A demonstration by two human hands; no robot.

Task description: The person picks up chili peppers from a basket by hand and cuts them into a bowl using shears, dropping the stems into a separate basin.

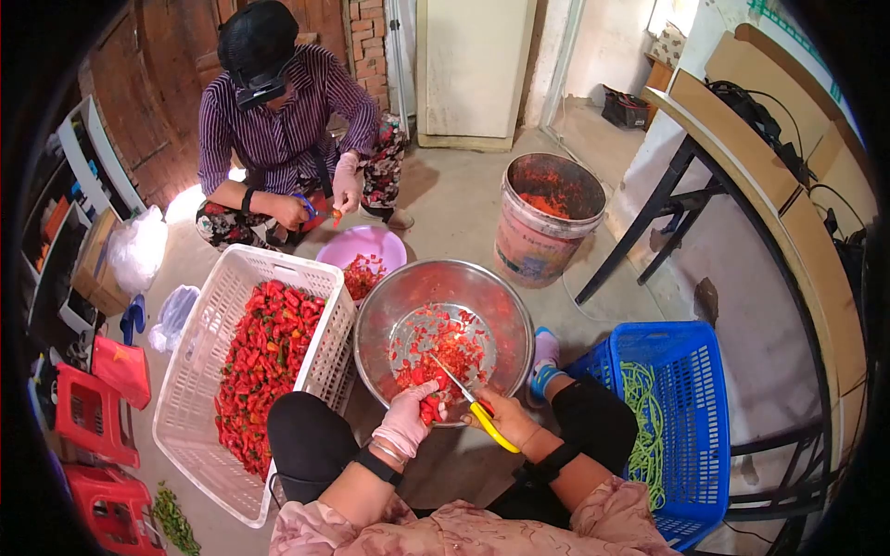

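Note:
My left hand [408, 417], in a thin pale glove, is closed around a red pepper [431, 408] over the near rim of a steel basin [510, 320]. In my bare right hand [501, 419] is a pair of scissors [484, 412] with yellow handles. Their blades point up and left over the basin, close to the pepper. Chopped red pepper pieces [440, 343] lie scattered across the basin's bottom. To the left, a white plastic crate [190, 389] holds a heap of whole red peppers [269, 361].
Opposite, a person [287, 130] cuts with blue-handled scissors [304, 204] over a pink bowl [385, 246]. A stained bucket [538, 236] stands behind my basin. A blue crate [709, 398] with green long beans [642, 417] is on my right. Red stools [93, 417] stand at far left.

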